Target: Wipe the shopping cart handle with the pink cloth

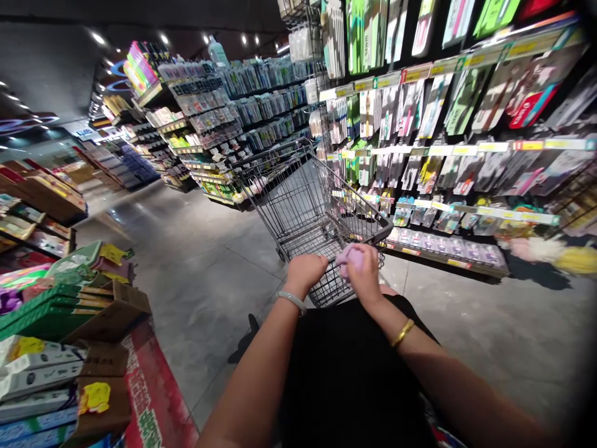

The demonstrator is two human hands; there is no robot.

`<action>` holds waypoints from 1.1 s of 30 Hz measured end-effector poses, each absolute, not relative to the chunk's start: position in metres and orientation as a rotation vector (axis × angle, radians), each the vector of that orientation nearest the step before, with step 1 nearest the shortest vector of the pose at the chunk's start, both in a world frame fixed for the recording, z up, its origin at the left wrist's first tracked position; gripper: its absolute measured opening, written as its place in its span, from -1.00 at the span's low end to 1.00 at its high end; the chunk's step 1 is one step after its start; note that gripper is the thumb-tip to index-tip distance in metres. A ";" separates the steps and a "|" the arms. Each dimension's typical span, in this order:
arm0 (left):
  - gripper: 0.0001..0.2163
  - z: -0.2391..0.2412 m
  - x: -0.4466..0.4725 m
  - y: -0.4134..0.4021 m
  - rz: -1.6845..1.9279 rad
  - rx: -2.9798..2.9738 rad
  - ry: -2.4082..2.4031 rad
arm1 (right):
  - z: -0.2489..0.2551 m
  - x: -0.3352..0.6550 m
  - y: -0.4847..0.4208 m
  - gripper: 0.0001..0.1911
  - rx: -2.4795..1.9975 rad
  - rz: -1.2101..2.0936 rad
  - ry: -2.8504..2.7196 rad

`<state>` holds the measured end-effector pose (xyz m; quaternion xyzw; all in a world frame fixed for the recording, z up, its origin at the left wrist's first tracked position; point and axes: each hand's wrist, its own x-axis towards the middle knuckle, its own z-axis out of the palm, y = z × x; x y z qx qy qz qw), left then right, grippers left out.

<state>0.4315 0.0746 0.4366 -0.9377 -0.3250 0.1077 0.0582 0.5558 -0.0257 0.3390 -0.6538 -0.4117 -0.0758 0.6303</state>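
A grey wire shopping cart (298,199) stands in front of me in a store aisle, its basket looking empty. My left hand (305,271) is closed round the cart's handle bar, with a pale bangle on the wrist. My right hand (361,274) is closed on a small pink soft object (351,257) right at the handle, a gold bangle on that wrist. My black clothing fills the lower middle of the view.
Shelves of hanging packaged goods (448,124) line the right side. More shelving (209,124) stands ahead left of the cart. Cardboard display boxes with packets (60,323) sit at my left. Grey floor (196,249) runs open ahead to the left.
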 end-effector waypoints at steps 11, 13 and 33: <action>-0.68 0.438 0.428 0.071 0.404 -2.792 -0.850 | 0.325 0.587 -0.028 -0.73 -1.609 -0.089 -0.685; -0.63 0.439 0.429 0.070 0.413 -2.775 -0.876 | 0.337 0.594 -0.026 -0.71 -1.579 -0.122 -0.708; -0.28 0.445 0.436 0.063 0.359 -2.887 -1.193 | 0.325 0.631 -0.025 -0.45 -1.531 -0.094 -0.284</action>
